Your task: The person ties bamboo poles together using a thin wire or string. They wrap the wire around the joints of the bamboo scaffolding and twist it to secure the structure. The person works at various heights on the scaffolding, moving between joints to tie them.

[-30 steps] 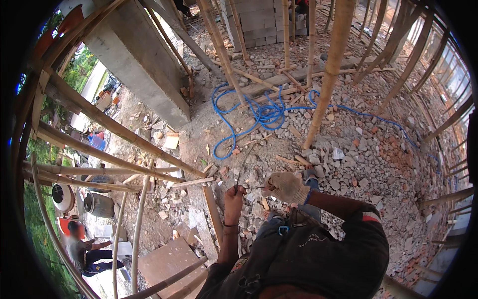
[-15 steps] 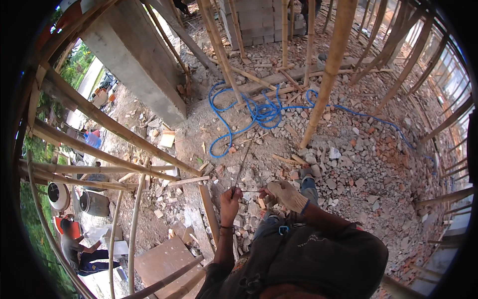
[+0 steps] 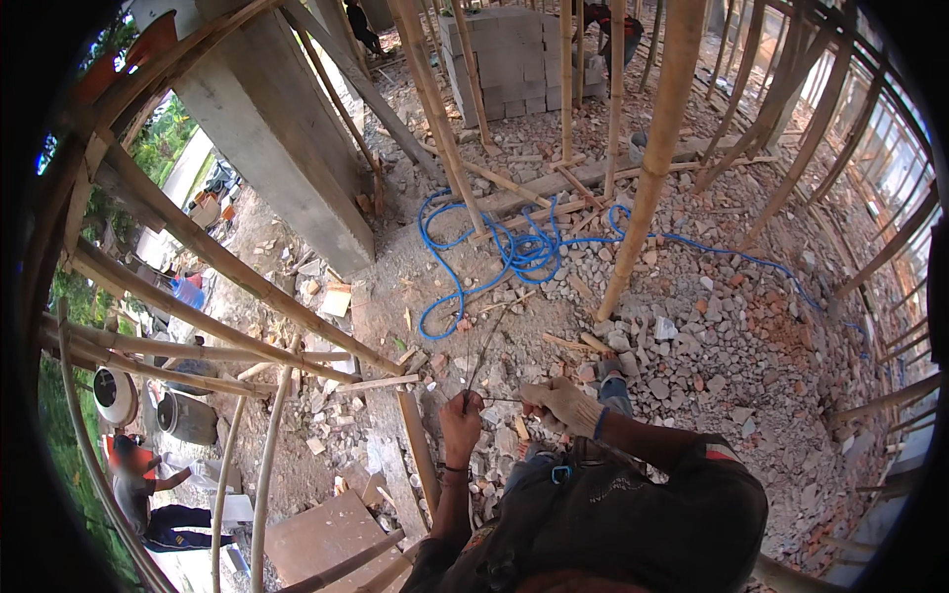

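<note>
My bare left hand (image 3: 461, 423) is closed around a thin dark wire (image 3: 483, 358), in front of my body. One length of it slants up and away over the rubble. A short straight stretch runs across to my right hand (image 3: 565, 405), which wears a pale knit work glove. The gloved fingers are closed on that end, pinching it at about the same height as my left hand. Whether the two stretches are one piece, I cannot tell. Beyond both hands, a blue hose (image 3: 529, 252) lies in loose coils on the ground.
Broken brick and stone rubble (image 3: 682, 361) covers the ground. Bamboo poles (image 3: 647, 178) stand ahead and slant at left. A concrete column (image 3: 287, 138) rises front left; grey blocks (image 3: 504, 64) are stacked behind. A brown board (image 3: 321, 534) lies lower left, near another person (image 3: 148, 499) with buckets (image 3: 186, 417).
The whole scene has shifted slightly down in the picture. My hands keep nearly the same hold, a little closer together. The person at left has stretched an arm forward.
</note>
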A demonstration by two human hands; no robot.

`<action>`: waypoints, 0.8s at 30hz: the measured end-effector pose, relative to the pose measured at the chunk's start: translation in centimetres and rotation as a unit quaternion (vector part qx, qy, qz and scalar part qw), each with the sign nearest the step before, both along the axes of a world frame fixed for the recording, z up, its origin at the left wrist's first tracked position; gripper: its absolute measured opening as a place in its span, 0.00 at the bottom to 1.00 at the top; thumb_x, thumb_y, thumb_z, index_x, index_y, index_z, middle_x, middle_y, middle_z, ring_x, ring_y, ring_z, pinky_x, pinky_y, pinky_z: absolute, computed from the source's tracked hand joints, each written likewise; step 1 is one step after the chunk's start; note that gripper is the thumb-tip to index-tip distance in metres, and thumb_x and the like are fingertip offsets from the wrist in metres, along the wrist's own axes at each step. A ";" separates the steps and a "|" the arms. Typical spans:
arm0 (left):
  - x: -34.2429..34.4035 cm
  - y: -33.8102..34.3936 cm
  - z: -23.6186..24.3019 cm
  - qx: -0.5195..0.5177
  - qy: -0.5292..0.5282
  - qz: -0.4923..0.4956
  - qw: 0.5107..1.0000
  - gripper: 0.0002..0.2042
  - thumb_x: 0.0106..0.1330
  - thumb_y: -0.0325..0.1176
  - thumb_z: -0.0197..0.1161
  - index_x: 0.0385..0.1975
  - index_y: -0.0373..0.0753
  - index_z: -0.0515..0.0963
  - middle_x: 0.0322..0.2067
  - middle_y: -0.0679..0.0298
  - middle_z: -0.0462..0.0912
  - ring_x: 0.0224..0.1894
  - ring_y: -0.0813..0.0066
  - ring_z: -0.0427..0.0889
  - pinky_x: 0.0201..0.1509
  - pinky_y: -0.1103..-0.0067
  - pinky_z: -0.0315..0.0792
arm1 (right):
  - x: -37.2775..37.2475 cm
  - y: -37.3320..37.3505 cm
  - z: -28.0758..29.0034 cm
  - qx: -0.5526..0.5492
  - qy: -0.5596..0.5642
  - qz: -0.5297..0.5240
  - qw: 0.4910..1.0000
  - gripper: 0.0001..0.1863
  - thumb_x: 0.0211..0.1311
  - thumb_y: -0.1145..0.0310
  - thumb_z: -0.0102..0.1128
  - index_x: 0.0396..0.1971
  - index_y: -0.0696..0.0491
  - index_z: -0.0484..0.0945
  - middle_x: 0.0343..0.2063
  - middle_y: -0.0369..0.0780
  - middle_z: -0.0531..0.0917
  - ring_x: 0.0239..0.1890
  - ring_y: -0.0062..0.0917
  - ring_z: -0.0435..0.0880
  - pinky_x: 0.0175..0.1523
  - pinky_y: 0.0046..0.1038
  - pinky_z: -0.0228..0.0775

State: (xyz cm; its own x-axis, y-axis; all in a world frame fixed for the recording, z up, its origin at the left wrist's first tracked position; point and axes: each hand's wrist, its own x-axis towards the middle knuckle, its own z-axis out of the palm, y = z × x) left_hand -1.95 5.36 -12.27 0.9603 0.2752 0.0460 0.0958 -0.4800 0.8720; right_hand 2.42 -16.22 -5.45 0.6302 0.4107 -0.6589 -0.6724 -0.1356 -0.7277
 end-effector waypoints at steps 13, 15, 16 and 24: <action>2.5 2.2 -10.5 -0.064 -0.019 -0.045 0.997 0.13 0.59 0.35 0.59 0.40 0.36 0.81 0.37 0.52 0.85 0.43 0.58 0.82 0.50 0.64 0.72 | 5.2 -1.0 -8.3 -0.086 -0.623 0.153 0.763 0.17 0.58 0.55 0.67 0.32 0.56 0.78 0.25 0.43 0.78 0.27 0.36 0.78 0.33 0.36 0.70; 2.8 2.4 -9.7 -0.036 -0.027 -0.033 0.998 0.13 0.58 0.35 0.59 0.39 0.36 0.81 0.36 0.52 0.84 0.43 0.57 0.82 0.49 0.64 0.72 | 5.1 -1.0 -7.6 -0.044 -0.727 0.111 0.676 0.16 0.56 0.57 0.68 0.33 0.56 0.79 0.28 0.45 0.79 0.31 0.40 0.80 0.38 0.39 0.72; 3.0 2.6 -9.5 -0.022 -0.033 -0.027 0.999 0.13 0.58 0.35 0.59 0.39 0.36 0.81 0.36 0.52 0.84 0.42 0.57 0.81 0.49 0.64 0.72 | 4.7 -0.6 -7.1 -0.003 -0.725 0.091 0.682 0.16 0.57 0.57 0.67 0.33 0.56 0.79 0.27 0.46 0.79 0.31 0.41 0.80 0.38 0.39 0.72; 2.3 3.4 -8.5 0.061 -0.043 0.025 0.997 0.11 0.57 0.36 0.59 0.35 0.37 0.81 0.34 0.51 0.83 0.39 0.54 0.80 0.45 0.63 0.71 | 5.5 1.0 -6.6 -0.151 -0.687 0.255 0.664 0.17 0.61 0.54 0.58 0.30 0.56 0.76 0.27 0.51 0.78 0.34 0.47 0.79 0.40 0.46 0.68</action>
State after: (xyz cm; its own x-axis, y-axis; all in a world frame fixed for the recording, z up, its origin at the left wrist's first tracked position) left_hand 0.31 8.80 -20.75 0.9362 0.3106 0.1645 0.0496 -0.5801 0.8130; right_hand 7.90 -15.18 -12.01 0.5516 0.7812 0.2925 0.7863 -0.3699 -0.4948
